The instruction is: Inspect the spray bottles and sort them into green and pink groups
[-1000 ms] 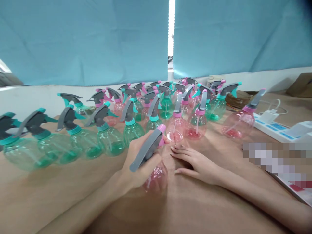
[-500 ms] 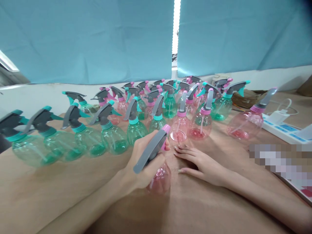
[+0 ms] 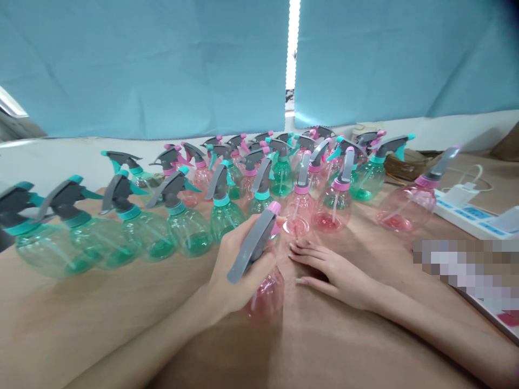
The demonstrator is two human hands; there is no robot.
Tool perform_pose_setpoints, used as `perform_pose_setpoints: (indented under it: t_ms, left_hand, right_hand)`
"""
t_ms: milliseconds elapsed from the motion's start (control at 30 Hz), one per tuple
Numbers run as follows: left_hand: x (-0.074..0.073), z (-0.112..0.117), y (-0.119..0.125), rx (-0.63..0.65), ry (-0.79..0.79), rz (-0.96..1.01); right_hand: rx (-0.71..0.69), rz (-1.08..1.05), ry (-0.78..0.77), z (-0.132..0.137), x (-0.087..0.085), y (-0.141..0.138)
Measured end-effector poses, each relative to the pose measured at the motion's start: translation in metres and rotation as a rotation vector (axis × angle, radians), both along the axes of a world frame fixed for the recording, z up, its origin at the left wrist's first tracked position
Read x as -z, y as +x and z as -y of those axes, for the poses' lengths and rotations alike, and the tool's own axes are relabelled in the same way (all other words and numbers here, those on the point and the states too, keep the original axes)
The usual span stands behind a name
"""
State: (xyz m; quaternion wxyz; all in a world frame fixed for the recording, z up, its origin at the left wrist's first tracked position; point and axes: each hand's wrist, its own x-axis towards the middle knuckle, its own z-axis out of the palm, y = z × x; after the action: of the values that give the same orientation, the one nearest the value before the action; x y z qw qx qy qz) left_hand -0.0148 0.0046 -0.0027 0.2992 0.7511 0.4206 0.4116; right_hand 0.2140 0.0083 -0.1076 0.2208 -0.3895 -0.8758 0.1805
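A pink see-through spray bottle [image 3: 265, 297] with a grey and pink trigger head stands on the wooden table [image 3: 324, 346] in front of me. My left hand [image 3: 239, 262] is wrapped round its neck, just under the trigger head, and hides the collar. The pink nozzle points away from me. My right hand [image 3: 324, 267] rests on the tabletop to the right, fingers stretched out and holding nothing. Just beyond its fingertips is another pink spray bottle [image 3: 300, 210], with a second pink one [image 3: 333, 208] beside it.
Several green spray bottles [image 3: 188, 232] form a row at the left. More green and pink ones crowd behind. One pink bottle [image 3: 407, 205] stands apart at the right, near a white power strip [image 3: 466, 213] with a plugged-in charger. A blue cloth [image 3: 162, 65] hangs at the back.
The trigger head in my left hand has turned or tilted slightly, its rear end a little farther right and higher. My right hand stays in place on the table.
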Motion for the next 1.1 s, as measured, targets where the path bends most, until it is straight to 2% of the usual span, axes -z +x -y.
perform_pose_setpoints:
  t_ms: [133,433,900,1100]
  left_hand:
    - [0.0039,-0.0011,-0.0011,0.012,0.072,-0.044]
    - [0.0044,-0.0008,-0.0011,0.02,0.011,-0.009]
    - [0.0039,-0.0017,-0.0006,0.012,0.093,-0.032]
    - [0.0022,-0.0012,0.0001,0.012,0.07,-0.036]
  right_hand:
    - [-0.006,0.001,0.008,-0.0002,0.0007,0.0001]
    - [-0.001,0.004,0.01,-0.0001,0.0002,-0.0002]
    - [0.005,-0.002,0.008,0.0001,-0.0002,-0.0003]
    - [0.007,0.031,0.001,0.0001,-0.0011,-0.0001]
